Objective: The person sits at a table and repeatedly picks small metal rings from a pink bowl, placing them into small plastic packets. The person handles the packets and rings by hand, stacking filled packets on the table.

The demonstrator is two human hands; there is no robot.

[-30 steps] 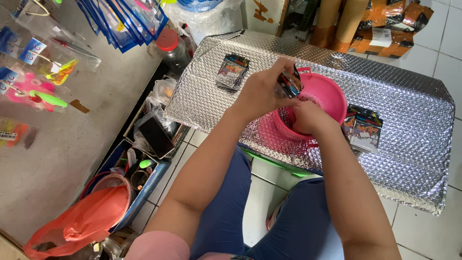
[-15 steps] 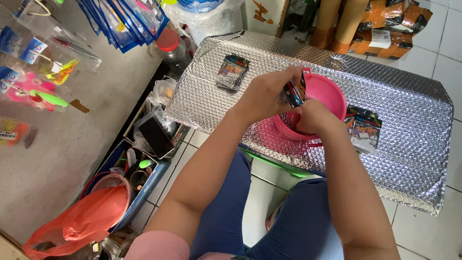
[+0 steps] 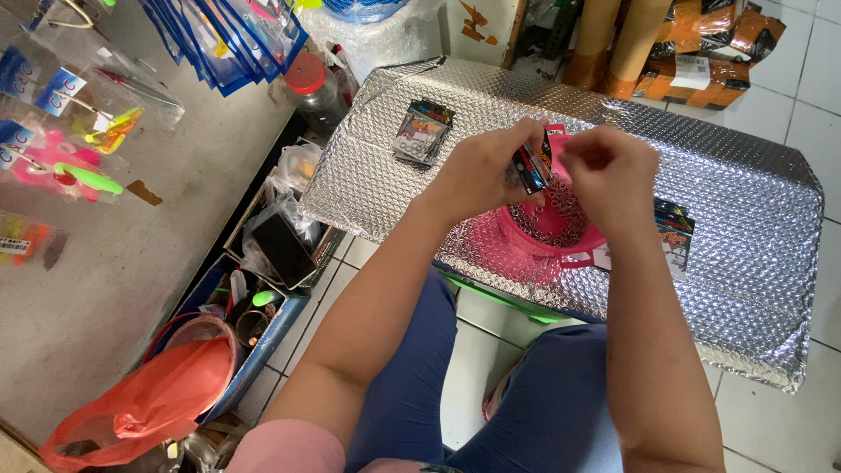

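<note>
My left hand [image 3: 482, 171] grips a small dark printed packet [image 3: 532, 165] just above a pink bowl [image 3: 547, 238]. The bowl holds several small metal rings and rests on a silver bubble-foil sheet [image 3: 745, 254]. My right hand [image 3: 609, 175] is pinched shut beside the packet's open top, right over the bowl; what its fingertips hold is too small to tell. A stack of similar packets [image 3: 422, 131] lies to the left on the foil. Another stack [image 3: 673, 235] lies to the right, partly hidden by my right forearm.
Bagged colourful goods [image 3: 61, 149] hang on the grey wall at left. A red-lidded jar [image 3: 311, 88] stands beyond the foil's left corner. A blue bin of tools [image 3: 254, 307] and an orange plastic bag [image 3: 149, 403] sit on the floor at left. Cardboard tubes [image 3: 635, 44] stand behind.
Both hands have lifted from inside the bowl to just above it. The packet is now upright between them and the rings in the bowl show.
</note>
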